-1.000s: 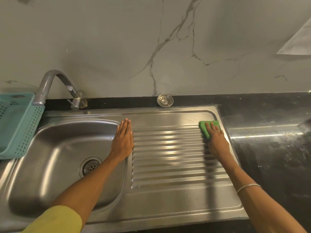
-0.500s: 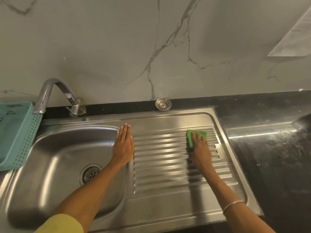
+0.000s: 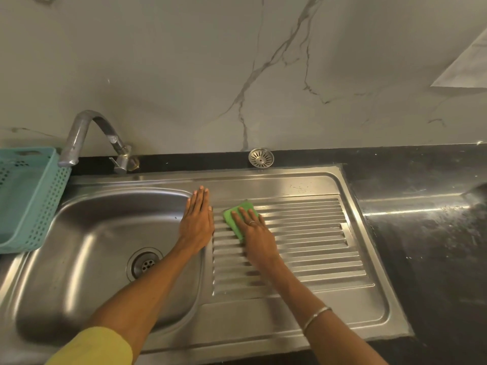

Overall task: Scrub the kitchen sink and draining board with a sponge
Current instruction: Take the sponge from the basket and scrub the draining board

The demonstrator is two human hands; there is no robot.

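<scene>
Sponge [image 3: 238,217] on draining board [image 3: 311,233]

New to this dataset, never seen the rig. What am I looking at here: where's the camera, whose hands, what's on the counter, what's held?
There is no robot. One wide-angle camera sits on a person's head and looks forward and down, so both forearms reach in from the bottom edge.

The surface is a steel unit set in a dark countertop: the sink on the left, the ribbed draining board on the right. A tap curves over the sink, a teal basket sits at the far left, and a loose round strainer lies behind the board, by the marble wall.

The right hand presses a green sponge flat onto the board's ribs near their left end, fingers straight on top of it. The left hand holds nothing; it rests flat on the strip between sink and board.
</scene>
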